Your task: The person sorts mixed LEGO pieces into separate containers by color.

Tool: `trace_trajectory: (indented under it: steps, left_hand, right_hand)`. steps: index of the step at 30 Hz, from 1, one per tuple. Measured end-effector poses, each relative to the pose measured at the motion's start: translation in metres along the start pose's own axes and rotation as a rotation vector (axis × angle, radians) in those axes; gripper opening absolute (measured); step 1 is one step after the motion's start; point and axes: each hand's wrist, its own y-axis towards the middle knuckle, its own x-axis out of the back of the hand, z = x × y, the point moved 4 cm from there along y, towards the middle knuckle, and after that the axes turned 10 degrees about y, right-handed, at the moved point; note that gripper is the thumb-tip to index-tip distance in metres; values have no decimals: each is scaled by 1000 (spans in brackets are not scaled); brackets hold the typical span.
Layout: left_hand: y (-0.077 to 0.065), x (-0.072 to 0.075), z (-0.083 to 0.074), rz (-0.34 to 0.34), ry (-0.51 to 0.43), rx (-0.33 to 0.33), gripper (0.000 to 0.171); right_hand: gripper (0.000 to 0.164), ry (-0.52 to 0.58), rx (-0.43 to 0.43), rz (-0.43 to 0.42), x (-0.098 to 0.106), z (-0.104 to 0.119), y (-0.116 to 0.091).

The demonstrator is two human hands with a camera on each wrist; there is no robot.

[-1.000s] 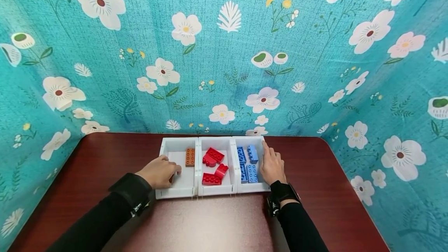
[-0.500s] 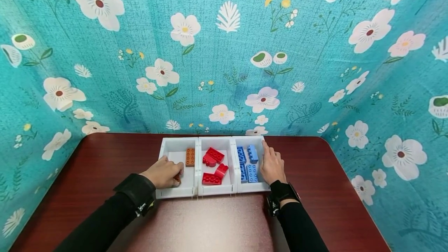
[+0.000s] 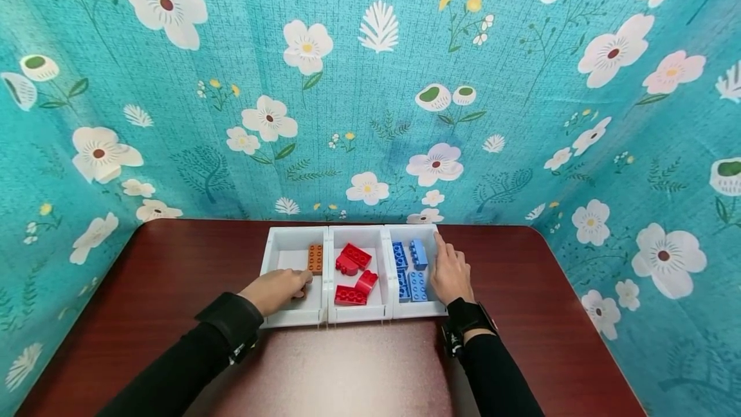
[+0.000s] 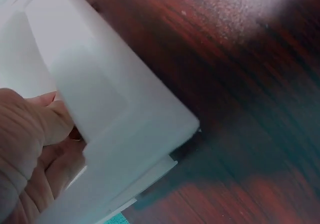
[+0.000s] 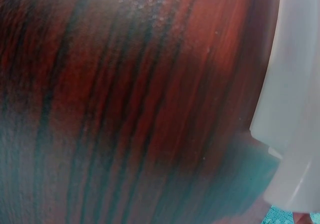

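Note:
My left hand (image 3: 279, 289) reaches down into the left white bin (image 3: 295, 322). Its curled fingers pinch a brown toy brick, almost wholly hidden by the hand in the head view. In the left wrist view, the thumb and fingers (image 4: 45, 124) show behind the bin's near wall. Beyond the fingertips another orange-brown toy brick (image 3: 315, 259) lies flat against the bin's right wall. At the far right, my right hand (image 3: 452, 274) grips the outer wall of the right white bin (image 3: 419, 311). In the right wrist view that bin's wall (image 5: 295, 83) hides nearly all of the fingers.
Between them stands a middle white bin (image 3: 357, 315) with several red toy bricks (image 3: 350, 295). Several blue toy bricks (image 3: 417, 286) lie in the right bin. The three bins stand side by side on a dark red wooden table (image 3: 191, 256). A turquoise flowered curtain (image 3: 359, 114) surrounds the table's back and sides.
My left hand has moved right inside the left bin, and the brown brick in its fingers has gone mostly out of sight. The right hand stays on the right bin's wall.

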Motion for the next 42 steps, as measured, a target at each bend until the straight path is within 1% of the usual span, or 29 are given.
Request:
trace_trajectory:
  steps: [5,12,17,20,25,27,30,34,36,38,42]
  left_hand:
    - [0,0,1,-38,6,24,23]
    - [0,-3,3,-103,25,31,16]
    - [-1,-6,4,-158,64,39,14]
    - [-1,-7,4,-178,102,41,16]
    - [-3,-6,2,-189,166,41,27]
    - [-5,-5,2,-198,172,42,32]
    - [-8,-3,1,-200,176,58,32]
    - [-16,1,0,-203,193,46,20]
    - [-20,1,0,-202,199,25,16]
    - [-22,1,0,-180,195,12,21]
    - [-21,-1,-2,-141,199,-5,27]
  right_hand:
    - [49,7,8,-4,0,1,2]
    - [48,4,17,-11,-1,1,2]
    - [48,7,24,-18,-2,2,1]
    - [48,7,30,-22,-2,2,1]
    - [48,13,25,-15,-2,3,2]
    - [48,13,19,-9,-2,3,2]
    - [48,17,16,-6,-3,3,1]
    - [49,24,17,-6,-2,4,2]
    - [49,25,14,-7,-2,4,2]
    - [49,23,6,-5,-1,2,3]
    - [49,11,-14,7,-2,-1,1]
